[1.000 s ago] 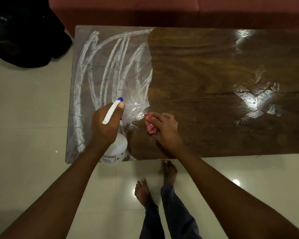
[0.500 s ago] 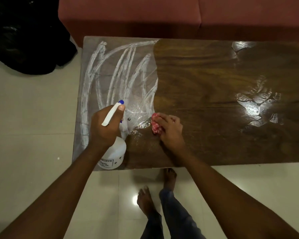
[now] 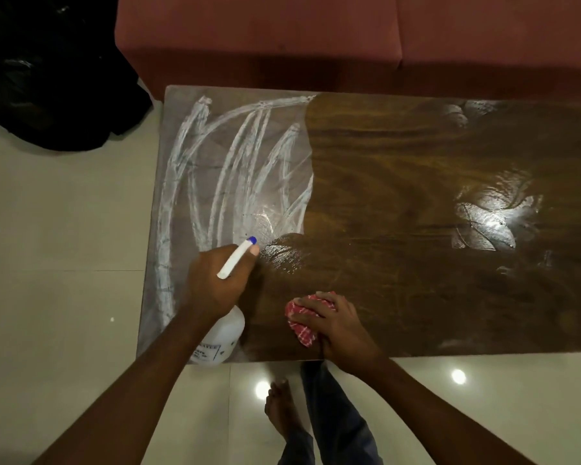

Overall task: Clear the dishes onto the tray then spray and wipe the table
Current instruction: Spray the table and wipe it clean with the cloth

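Note:
A dark wooden table fills the view, with white streaks of smeared spray across its left part and a wet sheen further right. My left hand grips a white spray bottle with a blue nozzle tip, held over the table's near left area. My right hand holds a red checked cloth pressed on the tabletop close to the near edge. No dishes or tray are in view.
A red sofa runs along the far side of the table. A black bag lies on the tiled floor at the upper left. My bare feet stand on the floor below the near table edge.
My right hand has drawn the cloth back toward the near edge, away from the white streaks. The left hand keeps the bottle in about the same spot.

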